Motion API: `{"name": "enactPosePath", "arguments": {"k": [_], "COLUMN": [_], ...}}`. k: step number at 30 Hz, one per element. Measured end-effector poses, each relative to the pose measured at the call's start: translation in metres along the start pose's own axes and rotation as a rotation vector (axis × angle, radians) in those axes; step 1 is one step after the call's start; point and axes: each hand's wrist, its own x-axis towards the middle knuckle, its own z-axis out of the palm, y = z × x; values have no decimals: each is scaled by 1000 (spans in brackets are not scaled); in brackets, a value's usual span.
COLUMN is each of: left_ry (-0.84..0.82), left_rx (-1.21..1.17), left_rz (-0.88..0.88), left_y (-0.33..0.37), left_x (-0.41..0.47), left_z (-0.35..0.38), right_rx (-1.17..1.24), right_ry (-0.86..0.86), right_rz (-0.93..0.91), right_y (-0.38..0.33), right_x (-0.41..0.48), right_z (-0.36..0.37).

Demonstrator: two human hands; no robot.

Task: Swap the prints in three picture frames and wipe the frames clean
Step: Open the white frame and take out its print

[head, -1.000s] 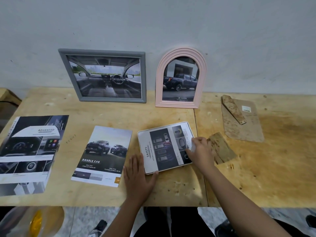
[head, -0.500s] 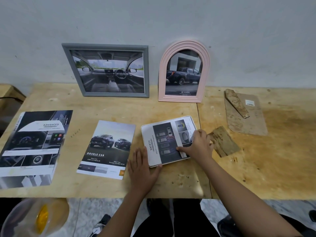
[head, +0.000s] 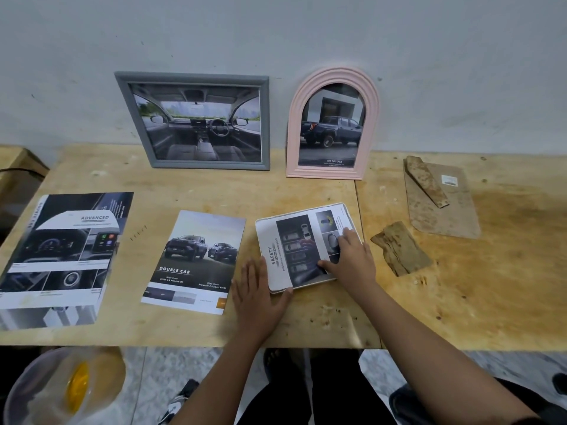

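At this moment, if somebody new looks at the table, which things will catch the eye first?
Probably the two frames standing against the wall at the back: a grey frame with a car interior print, and to its right a pink arched frame with a pickup truck print. In front, the left hand and right hand press on a white frame lying flat, with a safety print.

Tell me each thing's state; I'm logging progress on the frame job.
Grey frame: upright against wall, print in.
Pink frame: upright, print in.
White frame: flat on table, print on it.
Left hand: flat, open.
Right hand: pressing the print.
Backing board: off, lying flat.
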Motion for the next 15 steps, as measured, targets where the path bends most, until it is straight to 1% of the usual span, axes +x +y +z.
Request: {"name": "enactPosePath", "arguments": {"k": [4, 6, 8, 10, 15], "left_ry": [-4, -6, -6, 1, 0], "left_rx": [-5, -20, -21, -20, -16], "left_rz": [4, 0, -6, -8, 6], "left_y": [-1, -1, -1, -1, -1], "left_x": [0, 1, 1, 1, 0], "left_z": [1, 1, 2, 1, -2], "right_rx": [-79, -33, 2, -17, -121], "right_ry": [-79, -106, -185, -251, -340], "right_rz": [-86, -189, -266, -293, -356], "right_y": [0, -2, -5, -4, 8], "right_x": [-2, -5, -10, -15, -18], "right_z": [-5, -9, -11, -10, -11]}}
